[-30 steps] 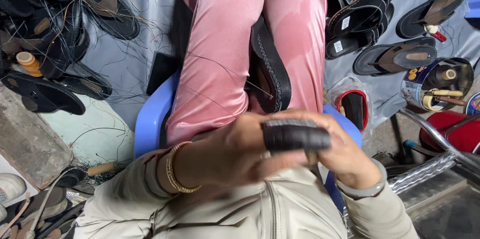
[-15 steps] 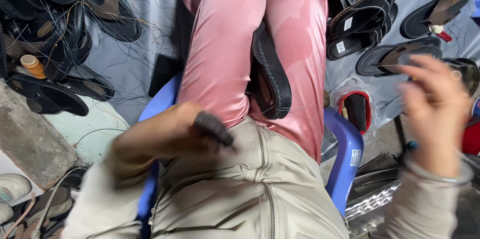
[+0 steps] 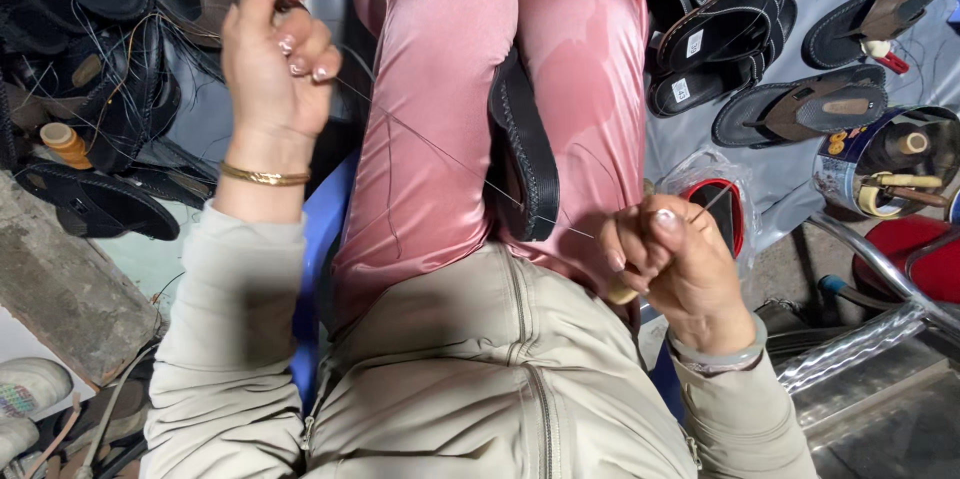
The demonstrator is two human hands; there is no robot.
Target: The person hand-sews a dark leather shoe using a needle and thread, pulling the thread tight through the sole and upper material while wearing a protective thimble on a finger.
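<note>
A black sandal sole (image 3: 527, 154) stands on edge, clamped between my knees in pink trousers (image 3: 430, 99). My left hand (image 3: 272, 51) is raised at the upper left, fingers pinched on a thin thread (image 3: 440, 154) that runs taut down to the sole. My right hand (image 3: 668, 261) is closed by my right thigh around a light wooden-handled tool; a thin needle tip pokes out toward the upper right. A gold bangle is on my left wrist and a pale bangle on my right.
Several black sandals (image 3: 760, 29) lie on grey sheeting at the upper right, more (image 3: 90, 89) at the left. A blue plastic chair (image 3: 320, 229) is under me. A tin of tools (image 3: 885, 164) and metal bars (image 3: 870, 339) are on the right.
My hands were together in front of my lap on a dark piece. They have separated: the left has risen to the upper left pulling the thread taut, the right has come back beside my thigh.
</note>
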